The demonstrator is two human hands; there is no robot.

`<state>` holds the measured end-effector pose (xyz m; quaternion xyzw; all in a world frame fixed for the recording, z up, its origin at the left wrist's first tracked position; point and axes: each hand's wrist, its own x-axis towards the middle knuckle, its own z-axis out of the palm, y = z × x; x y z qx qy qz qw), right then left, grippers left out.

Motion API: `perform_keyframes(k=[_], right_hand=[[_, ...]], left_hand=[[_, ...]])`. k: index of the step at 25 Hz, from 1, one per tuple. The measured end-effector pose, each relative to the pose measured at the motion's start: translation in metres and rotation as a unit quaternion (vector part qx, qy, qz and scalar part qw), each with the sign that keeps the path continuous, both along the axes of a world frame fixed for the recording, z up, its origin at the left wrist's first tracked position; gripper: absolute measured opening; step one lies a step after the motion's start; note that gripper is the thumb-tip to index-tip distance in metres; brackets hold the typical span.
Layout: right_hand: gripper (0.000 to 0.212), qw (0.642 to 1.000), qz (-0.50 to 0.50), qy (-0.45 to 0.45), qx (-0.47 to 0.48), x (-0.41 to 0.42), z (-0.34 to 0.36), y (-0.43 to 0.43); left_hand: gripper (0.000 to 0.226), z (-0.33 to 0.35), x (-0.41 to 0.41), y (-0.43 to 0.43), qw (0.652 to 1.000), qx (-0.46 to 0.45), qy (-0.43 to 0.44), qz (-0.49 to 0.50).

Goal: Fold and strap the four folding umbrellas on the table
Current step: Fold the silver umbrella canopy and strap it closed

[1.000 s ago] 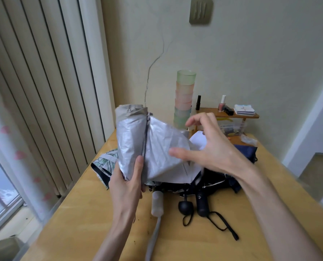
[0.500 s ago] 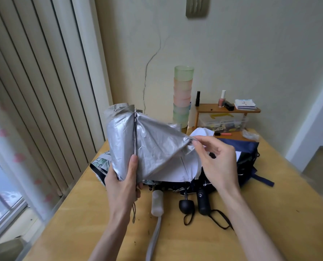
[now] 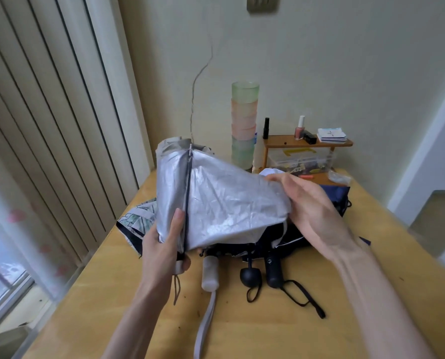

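1. Here, we look down from head height at two bare hands working over a wooden counter point(image 3: 268, 330), beside a window with vertical blinds point(image 3: 60, 112).
2. The left hand point(image 3: 161, 251) holds the silver umbrella point(image 3: 224, 203) upright above the counter. Its fingers point(image 3: 179, 220) are wrapped round the gathered canopy near the handle end, and the thumb lies along a dark rib.
3. The right hand point(image 3: 313, 212) has its fingers point(image 3: 275, 178) closed on the far edge of one loose silver panel, drawing it out to the right so that it spreads nearly flat.
4. We judge this to be the pleating stage: the canopy is collapsed but not rolled, and no strap is fastened round it.
5. Three more umbrellas lie in a heap on the counter behind the hands, their canopies loose. A white handle point(image 3: 210, 275), a round black handle point(image 3: 250, 274) and a straight black handle point(image 3: 274, 273) point toward us, with wrist cords trailing.
6. As far as we can see, none of the four is finished. The silver one needs wrapping and strapping, and the other three need everything.
7. At the back stand a tall stack of pastel cups point(image 3: 244, 125) and a small wooden shelf point(image 3: 307, 144).
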<state>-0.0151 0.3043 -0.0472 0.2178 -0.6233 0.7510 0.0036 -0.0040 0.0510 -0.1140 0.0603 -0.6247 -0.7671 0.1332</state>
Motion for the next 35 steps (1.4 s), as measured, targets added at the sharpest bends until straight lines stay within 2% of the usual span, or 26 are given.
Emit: perform_keyframes(k=[3,4,6,7,10,12,14,16,18,20,22,25,28,31,35], right_hand=[[0.043,0.974,-0.064,0.083,0.202,-0.005,-0.004,0.007],[0.038,0.961,-0.08,0.095,0.248,-0.008,-0.007,0.009],[0.027,0.947,-0.093,0.098,0.291,-0.011,-0.008,0.009],[0.033,0.947,-0.099,0.087,0.294,-0.013,-0.009,0.009],[0.047,0.966,-0.08,0.058,0.237,-0.016,-0.011,0.012],[0.077,0.971,-0.054,0.062,0.224,-0.018,-0.014,0.013],[0.094,0.96,-0.087,0.079,0.253,-0.018,-0.018,0.007],[0.088,0.957,-0.14,0.075,0.244,-0.016,-0.021,-0.007],[0.072,0.957,-0.192,0.067,0.208,-0.015,-0.026,-0.024],[0.053,0.956,-0.228,0.029,0.183,-0.018,-0.032,-0.037],[0.044,0.951,-0.257,-0.007,0.174,-0.019,-0.036,-0.045],[0.038,0.928,-0.31,0.021,0.205,-0.017,-0.043,-0.051],[0.025,0.925,-0.335,0.046,0.173,-0.016,-0.044,-0.053],[0.031,0.951,-0.285,0.037,0.115,-0.015,-0.038,-0.048],[0.061,0.973,-0.212,0.071,0.059,-0.01,-0.034,-0.054]], left_hand=[[0.044,0.001,-0.001,-0.003,0.999,0.023,0.007,0.024],[0.043,0.002,-0.001,-0.004,0.999,0.024,0.01,0.03],[0.043,0.002,-0.001,-0.006,0.999,0.019,0.014,0.039],[0.043,0.002,-0.001,-0.008,0.999,0.012,0.014,0.044],[0.043,0.002,-0.003,-0.009,0.998,0.003,0.005,0.056],[0.039,-0.001,-0.003,-0.007,0.998,0.015,-0.002,0.061],[0.037,-0.003,-0.004,-0.006,0.997,0.033,-0.004,0.069],[0.038,-0.004,-0.003,-0.006,0.996,0.043,0.0,0.08],[0.039,-0.004,-0.003,-0.005,0.995,0.041,0.001,0.095],[0.039,-0.004,-0.002,0.0,0.994,0.037,0.008,0.106],[0.038,-0.004,-0.001,0.004,0.993,0.032,0.019,0.11],[0.033,-0.003,0.001,0.009,0.994,0.029,0.027,0.107],[0.03,-0.001,0.003,0.011,0.993,0.031,0.025,0.111],[0.033,0.001,0.003,0.009,0.989,0.06,0.028,0.13],[0.027,0.002,0.004,0.006,0.986,0.089,0.029,0.14]])
